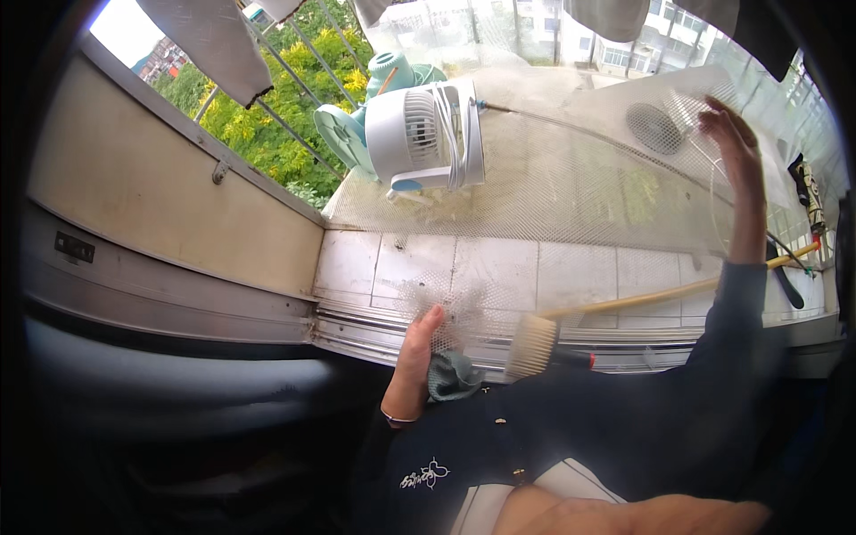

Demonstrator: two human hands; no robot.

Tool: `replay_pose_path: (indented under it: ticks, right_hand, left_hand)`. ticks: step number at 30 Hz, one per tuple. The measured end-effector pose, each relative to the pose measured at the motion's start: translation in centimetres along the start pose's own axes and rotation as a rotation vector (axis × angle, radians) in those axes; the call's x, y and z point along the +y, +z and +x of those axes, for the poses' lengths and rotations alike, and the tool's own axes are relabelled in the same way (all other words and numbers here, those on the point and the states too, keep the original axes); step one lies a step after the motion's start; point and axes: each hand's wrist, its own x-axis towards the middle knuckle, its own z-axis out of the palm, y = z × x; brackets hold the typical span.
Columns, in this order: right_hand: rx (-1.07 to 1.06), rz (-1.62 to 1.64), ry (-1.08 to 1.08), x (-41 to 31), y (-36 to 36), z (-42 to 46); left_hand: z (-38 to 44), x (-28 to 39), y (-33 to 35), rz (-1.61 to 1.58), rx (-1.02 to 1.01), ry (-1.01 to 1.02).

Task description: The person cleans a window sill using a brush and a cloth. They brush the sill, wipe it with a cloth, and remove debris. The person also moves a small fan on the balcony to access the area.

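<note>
My left hand (416, 351), thumb up, is closed around a crumpled grey-green cloth (455, 376) at the window track. A patch of white plastic mesh (438, 294) is bunched at its thumb; whether the hand grips it is unclear. Out to the far right, my right hand (735, 150) is raised with bent fingers beside a broad see-through mesh sheet (568, 180). Blur hides whether those fingers hold the mesh. A brush head with pale bristles (533, 344) is between my hands, close to my dark jacket.
A white fan (421, 137) with its cord wrapped round it lies before a teal appliance (344, 137). A yellow pole (635, 296) crosses the white tiles (498, 267). Metal sliding tracks (361, 334) run along the near edge. Cloths (200, 40) hang above.
</note>
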Motion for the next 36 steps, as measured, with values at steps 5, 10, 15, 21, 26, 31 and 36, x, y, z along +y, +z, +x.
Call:
replay_pose_path:
  ticks: [5, 10, 15, 21, 26, 31, 36]
  right_hand:
    - [-0.038, 0.052, 0.190, 4.7, -3.2, -0.3]
    - [-0.107, -0.356, 0.996, 12.0, -5.7, -5.2]
    - [0.325, -1.242, 0.373, 14.9, -9.2, -3.6]
    - [-0.264, -0.225, 0.379, 5.4, 10.8, 0.0]
    - [-0.502, -0.099, 0.439, 2.2, 25.4, 0.9]
    - [-0.231, -0.158, 0.446, 7.4, 34.7, 2.1]
    - [-0.160, 0.300, 0.562, 9.2, 36.5, 3.1]
  left_hand:
    - [-0.2, -0.1, 0.7, -0.064, -0.026, -0.029]
    - [-0.4, 0.0, 0.3, -0.021, -0.063, -0.045]
    - [-0.1, -0.8, -0.6, -0.005, -0.007, -0.057]
    - [-0.4, -0.7, 0.4, 0.017, 0.054, -0.057]
    - [-0.6, -0.3, 0.3, 0.028, 0.011, -0.019]
    - [-0.3, -1.0, -1.4, 0.041, 0.013, -0.011]
    - [-0.5, -0.6, -1.1, 0.040, 0.045, -0.048]
